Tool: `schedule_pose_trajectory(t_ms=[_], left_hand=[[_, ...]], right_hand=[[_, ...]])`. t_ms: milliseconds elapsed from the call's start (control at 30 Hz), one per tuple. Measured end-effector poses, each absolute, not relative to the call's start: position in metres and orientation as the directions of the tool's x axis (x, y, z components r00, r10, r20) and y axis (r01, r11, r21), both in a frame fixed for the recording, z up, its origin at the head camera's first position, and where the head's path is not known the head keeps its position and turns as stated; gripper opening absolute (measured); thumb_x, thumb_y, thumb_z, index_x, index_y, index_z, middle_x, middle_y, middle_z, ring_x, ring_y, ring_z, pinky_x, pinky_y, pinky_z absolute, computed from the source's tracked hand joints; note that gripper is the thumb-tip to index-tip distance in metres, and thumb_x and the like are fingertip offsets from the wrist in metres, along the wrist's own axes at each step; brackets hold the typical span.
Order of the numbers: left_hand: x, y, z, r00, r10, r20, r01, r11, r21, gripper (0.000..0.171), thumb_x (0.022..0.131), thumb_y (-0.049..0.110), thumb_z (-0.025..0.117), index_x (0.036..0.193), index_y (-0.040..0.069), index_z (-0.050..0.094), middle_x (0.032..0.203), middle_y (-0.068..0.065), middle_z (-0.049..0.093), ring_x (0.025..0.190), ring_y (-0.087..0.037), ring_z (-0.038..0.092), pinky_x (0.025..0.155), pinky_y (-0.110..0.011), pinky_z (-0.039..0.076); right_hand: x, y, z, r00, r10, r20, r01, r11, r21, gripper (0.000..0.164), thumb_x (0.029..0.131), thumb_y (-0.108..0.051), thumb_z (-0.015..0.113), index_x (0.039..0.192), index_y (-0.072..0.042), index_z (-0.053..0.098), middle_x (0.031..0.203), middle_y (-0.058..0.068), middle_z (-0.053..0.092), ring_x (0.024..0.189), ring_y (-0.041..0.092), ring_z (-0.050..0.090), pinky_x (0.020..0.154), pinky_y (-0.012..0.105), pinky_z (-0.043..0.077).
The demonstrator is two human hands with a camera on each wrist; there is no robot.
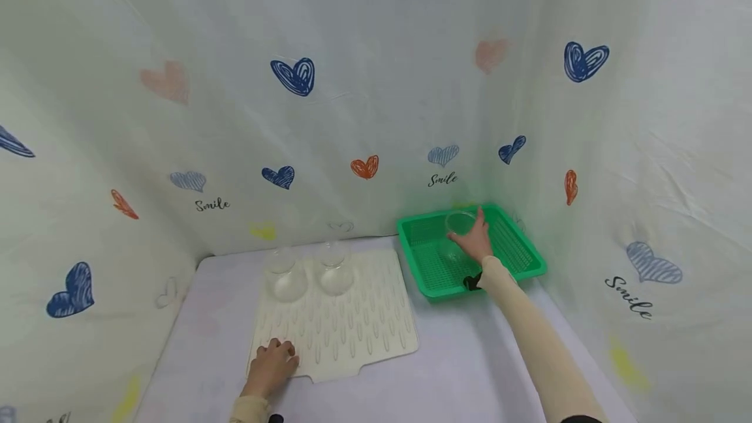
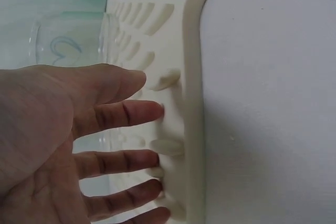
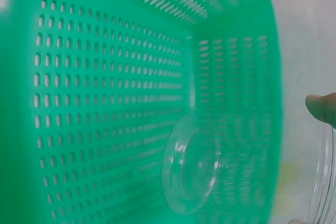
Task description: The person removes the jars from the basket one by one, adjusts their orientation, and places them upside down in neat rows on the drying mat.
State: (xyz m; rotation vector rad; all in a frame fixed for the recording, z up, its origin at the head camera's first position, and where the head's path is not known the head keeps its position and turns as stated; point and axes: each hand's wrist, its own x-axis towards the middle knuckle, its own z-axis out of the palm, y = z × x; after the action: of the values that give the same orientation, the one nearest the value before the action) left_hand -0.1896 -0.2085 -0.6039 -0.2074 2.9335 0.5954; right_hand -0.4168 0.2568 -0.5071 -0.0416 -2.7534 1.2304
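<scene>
My right hand [image 1: 472,239] grips a clear cup [image 1: 460,222] near its rim, with thumb and fingers spread round it. The cup is over the green basket [image 1: 435,294]; its round base [image 3: 189,166] shows against the basket wall in the right wrist view. At the front left corner of the cream ridged drying mat [image 1: 382,338], my left hand [image 1: 271,365] rests with its fingers loosely extended and fingertips at the raised ridges. It holds nothing. Two more clear cups [image 1: 288,282] [image 1: 335,276] stand side by side at the back of the mat.
The slotted basket sits at the table's back right, close to the mat. A white table [image 1: 446,358] carries both. White curtains [image 1: 376,116] printed with hearts and "Smile" surround the table at the back and both sides.
</scene>
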Motion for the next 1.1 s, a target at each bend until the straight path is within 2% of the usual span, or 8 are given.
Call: schedule_pose_trajectory(t_ms=[133, 300, 400, 500, 600, 700, 867, 1100], left_hand=[[-0.188, -0.21, -0.592, -0.981, -0.081, -0.177, -0.146, 0.908, 0.393, 0.016, 0.087, 0.024, 0.068, 0.085, 0.008, 0.066, 0.082, -0.008, 0.056, 0.076, -0.028, 0.053, 0.064, -0.043, 0.048], [-0.206, -0.2, -0.562, -0.994, -0.023, -0.106, -0.061, 0.926, 0.374, 0.023, 0.09, 0.025, 0.066, 0.09, 0.002, 0.066, 0.077, -0.008, 0.062, 0.064, -0.021, 0.056, 0.057, -0.037, 0.049], [-0.228, -0.18, -0.542, -0.999, 0.031, 0.008, 0.031, 0.919, 0.392, 0.029, 0.09, 0.025, 0.067, 0.104, 0.0, 0.065, 0.09, -0.013, 0.064, 0.069, -0.023, 0.06, 0.06, -0.037, 0.052], [-0.248, -0.153, -0.52, -0.989, 0.105, 0.1, 0.14, 0.87, 0.473, 0.043, 0.092, 0.029, 0.065, 0.124, 0.002, 0.057, 0.112, -0.018, 0.061, 0.089, -0.03, 0.064, 0.073, -0.043, 0.055], [-0.262, -0.123, -0.5, -0.968, 0.197, 0.158, 0.252, 0.779, 0.574, 0.063, 0.093, 0.036, 0.064, 0.143, 0.006, 0.04, 0.138, -0.018, 0.049, 0.122, -0.036, 0.054, 0.096, -0.05, 0.048], [-0.272, -0.098, -0.483, -0.939, 0.281, 0.198, 0.341, 0.694, 0.634, 0.082, 0.09, 0.046, 0.065, 0.152, 0.011, 0.024, 0.153, -0.015, 0.033, 0.139, -0.034, 0.038, 0.108, -0.051, 0.039], [-0.28, -0.066, -0.467, -0.891, 0.381, 0.248, 0.444, 0.615, 0.652, 0.098, 0.084, 0.056, 0.067, 0.156, 0.02, 0.011, 0.159, -0.009, 0.022, 0.144, -0.029, 0.03, 0.11, -0.051, 0.038], [-0.283, -0.053, -0.467, -0.861, 0.426, 0.277, 0.494, 0.574, 0.653, 0.103, 0.081, 0.057, 0.07, 0.156, 0.026, 0.006, 0.16, -0.004, 0.017, 0.144, -0.025, 0.031, 0.108, -0.047, 0.041]], right_hand=[[-0.398, 0.244, -0.496, -0.965, 0.023, 0.259, -0.155, 0.75, -0.643, 0.112, 0.083, -0.041, 0.073, 0.155, -0.018, -0.009, 0.148, 0.033, 0.023, 0.124, 0.051, 0.04, 0.09, 0.066, 0.04], [-0.366, 0.232, -0.482, -0.858, -0.076, 0.507, -0.294, 0.884, -0.365, 0.11, 0.077, -0.043, 0.076, 0.156, -0.017, 0.004, 0.142, 0.028, 0.039, 0.119, 0.046, 0.047, 0.088, 0.065, 0.04], [-0.347, 0.225, -0.473, -0.759, -0.186, 0.624, -0.346, 0.927, -0.145, 0.11, 0.072, -0.042, 0.077, 0.156, -0.015, 0.011, 0.14, 0.025, 0.043, 0.118, 0.045, 0.05, 0.088, 0.062, 0.042], [-0.333, 0.214, -0.464, -0.638, -0.328, 0.696, -0.377, 0.922, 0.09, 0.11, 0.067, -0.044, 0.079, 0.155, -0.015, 0.019, 0.138, 0.024, 0.047, 0.115, 0.043, 0.053, 0.089, 0.059, 0.044], [-0.322, 0.198, -0.456, -0.541, -0.468, 0.699, -0.39, 0.876, 0.285, 0.111, 0.064, -0.045, 0.081, 0.154, -0.019, 0.022, 0.137, 0.023, 0.048, 0.114, 0.041, 0.053, 0.089, 0.057, 0.046], [-0.31, 0.179, -0.453, -0.488, -0.576, 0.656, -0.391, 0.816, 0.426, 0.115, 0.061, -0.051, 0.082, 0.154, -0.025, 0.021, 0.136, 0.021, 0.048, 0.114, 0.04, 0.053, 0.092, 0.054, 0.045], [-0.293, 0.152, -0.454, -0.473, -0.67, 0.573, -0.392, 0.742, 0.544, 0.124, 0.055, -0.062, 0.083, 0.154, -0.029, 0.017, 0.136, 0.02, 0.049, 0.116, 0.04, 0.054, 0.102, 0.053, 0.041], [-0.283, 0.134, -0.455, -0.507, -0.706, 0.495, -0.39, 0.7, 0.598, 0.128, 0.053, -0.074, 0.079, 0.154, -0.031, 0.013, 0.138, 0.021, 0.046, 0.119, 0.041, 0.054, 0.108, 0.054, 0.037]])
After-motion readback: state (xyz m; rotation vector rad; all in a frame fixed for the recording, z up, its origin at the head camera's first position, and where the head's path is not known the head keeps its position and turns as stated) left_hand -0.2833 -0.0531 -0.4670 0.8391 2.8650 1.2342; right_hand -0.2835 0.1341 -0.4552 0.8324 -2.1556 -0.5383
